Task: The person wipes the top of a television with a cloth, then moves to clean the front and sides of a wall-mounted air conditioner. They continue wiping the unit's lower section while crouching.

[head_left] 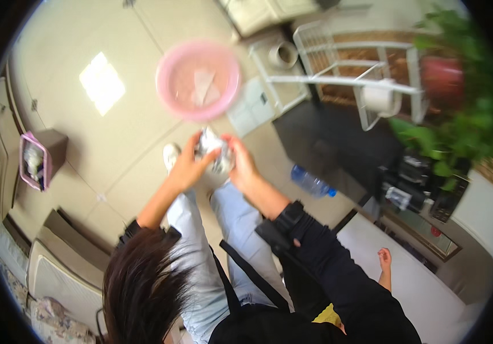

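- White crumpled bundle point(209, 141) is sitting between your left hand point(188, 165) and right hand point(243, 163), both clasping it.
- Handling is looking unfinished; a pale sheet point(203, 85) is lying in the pink basin point(166, 86) at twelve o'clock.

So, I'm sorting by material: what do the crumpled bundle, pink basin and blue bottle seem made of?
Crumpled bundle: perhaps foil or shiny plastic film, going by its creases and silvery patches; blur leaves it open.
Pink basin: probably smooth plastic, from its even colour and rounded, moulded-looking rim.
Blue bottle: likely glossy plastic, given its see-through body and pale highlights.
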